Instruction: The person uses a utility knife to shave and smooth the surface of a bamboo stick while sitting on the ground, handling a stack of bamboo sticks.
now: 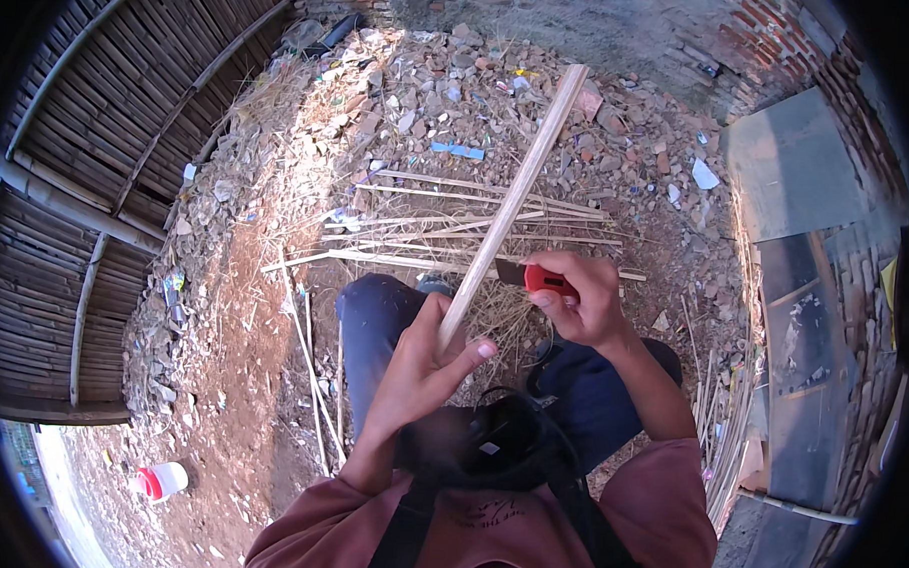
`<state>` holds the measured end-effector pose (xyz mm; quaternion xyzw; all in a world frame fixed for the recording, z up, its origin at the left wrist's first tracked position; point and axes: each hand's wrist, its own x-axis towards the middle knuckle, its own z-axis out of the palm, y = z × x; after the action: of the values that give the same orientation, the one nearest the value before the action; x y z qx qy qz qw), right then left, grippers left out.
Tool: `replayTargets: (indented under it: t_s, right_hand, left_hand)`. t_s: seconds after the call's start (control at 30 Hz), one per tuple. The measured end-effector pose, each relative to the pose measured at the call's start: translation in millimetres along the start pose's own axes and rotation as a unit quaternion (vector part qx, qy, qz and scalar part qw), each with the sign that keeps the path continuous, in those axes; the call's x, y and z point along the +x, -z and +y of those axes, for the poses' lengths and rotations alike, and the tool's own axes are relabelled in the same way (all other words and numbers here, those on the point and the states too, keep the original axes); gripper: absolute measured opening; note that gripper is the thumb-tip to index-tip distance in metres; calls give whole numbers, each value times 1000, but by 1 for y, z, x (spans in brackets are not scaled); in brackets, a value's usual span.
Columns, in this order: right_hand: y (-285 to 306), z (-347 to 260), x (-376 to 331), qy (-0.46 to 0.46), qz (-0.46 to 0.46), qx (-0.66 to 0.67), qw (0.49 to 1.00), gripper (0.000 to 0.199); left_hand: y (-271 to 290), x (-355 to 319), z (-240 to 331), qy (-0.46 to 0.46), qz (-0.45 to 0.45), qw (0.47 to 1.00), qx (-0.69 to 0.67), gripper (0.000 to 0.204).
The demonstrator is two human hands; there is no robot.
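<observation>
My left hand (418, 371) grips the lower end of a long, pale strip of bamboo (521, 186), its thumb sticking out to the right. The strip slants up and away to the far right. In my right hand (596, 307) is a red-handled utility knife (549, 280), the fingers closed round it. Its dark blade points left, close to the strip's right edge; whether it touches I cannot tell. Beyond both hands, several thin split bamboo sticks (395, 257) lie across the ground. Curly shavings (503, 321) are heaped between my knees.
Rubble and litter (431, 103) cover the ground ahead, up to a brick wall (584, 28). A bamboo-slat wall (83, 301) stands at the left. A white container with a red lid (164, 481) lies near left. Boards (808, 336) lean along the right, beside more long sticks (734, 454).
</observation>
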<state>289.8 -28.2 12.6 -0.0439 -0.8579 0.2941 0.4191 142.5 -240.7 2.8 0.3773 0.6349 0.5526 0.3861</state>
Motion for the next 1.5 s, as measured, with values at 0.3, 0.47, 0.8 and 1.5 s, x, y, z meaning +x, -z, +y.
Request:
replayTargets:
  t_s: [0.3,0.47,0.8,1.5]
  right_hand:
    - [-29,-11,-19,75,-88,-52,992,33]
    - [-32,-13,-20,83,-81,-57,992,32]
    - [-30,-20,-18,69,-82,-60,992,29]
    - [-35,-36,-19,3,-22,-115,993,37]
  left_hand:
    - [-5,4,3,-44,5,998,-49,43]
    - [-3,5,2,-25,-4,999,-34,41]
    - [-3,8,2,-8,-31,995,-95,39]
    - [-18,10,3,-39,73,997,4,37]
